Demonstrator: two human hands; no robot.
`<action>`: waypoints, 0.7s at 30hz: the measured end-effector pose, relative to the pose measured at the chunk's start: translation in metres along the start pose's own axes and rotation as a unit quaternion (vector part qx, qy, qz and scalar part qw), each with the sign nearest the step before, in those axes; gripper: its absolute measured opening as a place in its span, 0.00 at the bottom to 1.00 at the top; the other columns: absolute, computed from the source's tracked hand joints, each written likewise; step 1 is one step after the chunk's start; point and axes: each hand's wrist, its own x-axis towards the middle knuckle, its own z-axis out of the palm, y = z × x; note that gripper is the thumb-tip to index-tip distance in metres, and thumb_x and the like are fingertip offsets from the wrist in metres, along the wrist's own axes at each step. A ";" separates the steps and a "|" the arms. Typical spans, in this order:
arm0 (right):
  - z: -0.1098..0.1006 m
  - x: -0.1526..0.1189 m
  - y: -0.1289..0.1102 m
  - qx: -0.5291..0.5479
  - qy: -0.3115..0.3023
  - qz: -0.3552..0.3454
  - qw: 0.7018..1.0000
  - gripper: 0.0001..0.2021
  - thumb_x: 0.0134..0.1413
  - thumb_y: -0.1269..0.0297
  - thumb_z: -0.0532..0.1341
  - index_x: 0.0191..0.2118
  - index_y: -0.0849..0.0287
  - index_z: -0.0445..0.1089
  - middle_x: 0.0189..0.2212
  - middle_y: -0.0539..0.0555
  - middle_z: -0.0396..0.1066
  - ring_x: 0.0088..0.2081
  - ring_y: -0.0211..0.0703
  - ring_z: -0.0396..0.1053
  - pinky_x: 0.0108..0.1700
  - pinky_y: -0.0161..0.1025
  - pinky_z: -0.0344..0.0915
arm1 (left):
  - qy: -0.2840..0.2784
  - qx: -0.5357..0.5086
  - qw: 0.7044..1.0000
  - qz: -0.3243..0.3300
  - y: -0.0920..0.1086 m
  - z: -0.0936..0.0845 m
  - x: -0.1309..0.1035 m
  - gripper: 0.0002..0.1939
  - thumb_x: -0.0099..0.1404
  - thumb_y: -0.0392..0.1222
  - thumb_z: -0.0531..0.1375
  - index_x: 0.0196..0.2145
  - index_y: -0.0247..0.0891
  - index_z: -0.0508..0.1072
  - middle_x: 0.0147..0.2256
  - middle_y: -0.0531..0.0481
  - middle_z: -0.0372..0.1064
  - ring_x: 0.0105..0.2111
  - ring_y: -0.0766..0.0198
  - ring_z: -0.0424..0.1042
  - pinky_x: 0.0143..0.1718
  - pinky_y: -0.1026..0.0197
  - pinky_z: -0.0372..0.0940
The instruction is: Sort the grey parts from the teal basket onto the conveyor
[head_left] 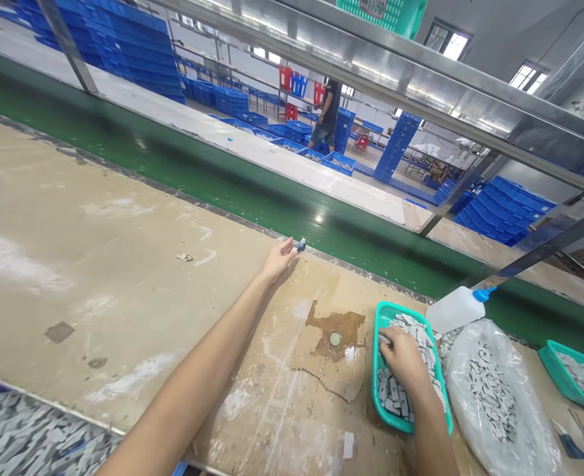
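My left hand [278, 259] reaches out to the near edge of the green conveyor belt [316, 218]. Its fingertips pinch a small dark blue-grey part [300, 245] with a whitish end. On the right, my right hand [401, 354] dips into a turquoise plastic basket [377, 390] of small flat grey pieces [395, 396]. Its thumb and fingers are curled together at a grey piece [385, 338] by the basket's left wall; the fingertips are partly hidden. Between the hands lies a torn cardboard sheet [322, 370] with a brown wet-looking patch and a small round metal cap [335, 339].
A white squeeze bottle [453, 311] with a blue nozzle stands behind a clear plastic bag [524, 423] of small parts. Another turquoise basket [552, 380] is at far right. A metal shelf [401, 79] spans overhead. A person [328, 112] stands among blue crates beyond the belt.
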 end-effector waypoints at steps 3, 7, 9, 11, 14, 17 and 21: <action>0.000 0.000 0.000 0.000 0.000 -0.001 1.000 0.20 0.59 0.72 0.53 0.52 0.60 0.76 0.42 0.59 0.74 0.45 0.50 0.71 0.49 0.39 0.65 | -0.021 0.009 1.000 0.008 0.003 -0.001 -0.001 0.40 0.52 0.22 0.58 0.63 0.31 0.62 0.68 0.36 0.48 0.67 0.55 0.52 0.67 0.56 0.51; 0.000 0.000 0.000 -0.002 -0.001 0.000 1.000 0.20 0.59 0.72 0.53 0.52 0.62 0.76 0.42 0.60 0.74 0.44 0.50 0.71 0.49 0.40 0.65 | -0.025 0.017 0.999 0.029 0.005 -0.004 -0.004 0.45 0.46 0.20 0.55 0.64 0.35 0.61 0.67 0.38 0.50 0.67 0.54 0.53 0.66 0.56 0.55; 0.001 0.000 0.000 -0.003 -0.001 0.001 1.000 0.20 0.59 0.72 0.53 0.52 0.62 0.76 0.42 0.60 0.74 0.45 0.51 0.71 0.49 0.41 0.64 | -0.021 0.029 0.998 0.042 0.005 -0.004 -0.005 0.41 0.47 0.22 0.56 0.61 0.34 0.64 0.66 0.39 0.53 0.66 0.54 0.55 0.65 0.56 0.57; 0.001 0.000 0.000 -0.004 0.000 0.001 1.000 0.19 0.59 0.72 0.53 0.51 0.61 0.76 0.43 0.59 0.73 0.46 0.51 0.71 0.49 0.41 0.64 | -0.020 0.048 0.997 0.053 0.004 -0.002 -0.006 0.35 0.49 0.25 0.57 0.57 0.34 0.67 0.64 0.38 0.58 0.64 0.53 0.59 0.63 0.55 0.59; 0.001 0.000 0.001 -0.005 0.000 0.001 1.000 0.19 0.59 0.72 0.53 0.50 0.60 0.76 0.43 0.59 0.73 0.46 0.51 0.71 0.49 0.41 0.64 | -0.017 0.092 0.993 0.067 0.003 0.001 -0.006 0.27 0.52 0.31 0.62 0.52 0.32 0.70 0.55 0.38 0.68 0.59 0.53 0.67 0.59 0.54 0.64; 0.000 0.000 0.000 -0.007 -0.002 0.001 1.000 0.19 0.59 0.72 0.53 0.51 0.60 0.76 0.42 0.59 0.74 0.45 0.50 0.71 0.49 0.40 0.64 | -0.004 0.151 0.985 0.077 0.003 0.003 -0.006 0.20 0.54 0.36 0.64 0.46 0.32 0.73 0.46 0.40 0.74 0.51 0.53 0.73 0.56 0.54 0.66; 0.000 0.000 -0.002 -0.006 0.000 0.005 1.000 0.19 0.60 0.73 0.54 0.52 0.60 0.76 0.44 0.59 0.74 0.47 0.50 0.71 0.51 0.40 0.63 | 0.021 0.245 0.964 0.099 0.003 0.008 -0.007 0.14 0.56 0.37 0.62 0.42 0.32 0.74 0.39 0.43 0.73 0.42 0.57 0.74 0.50 0.57 0.68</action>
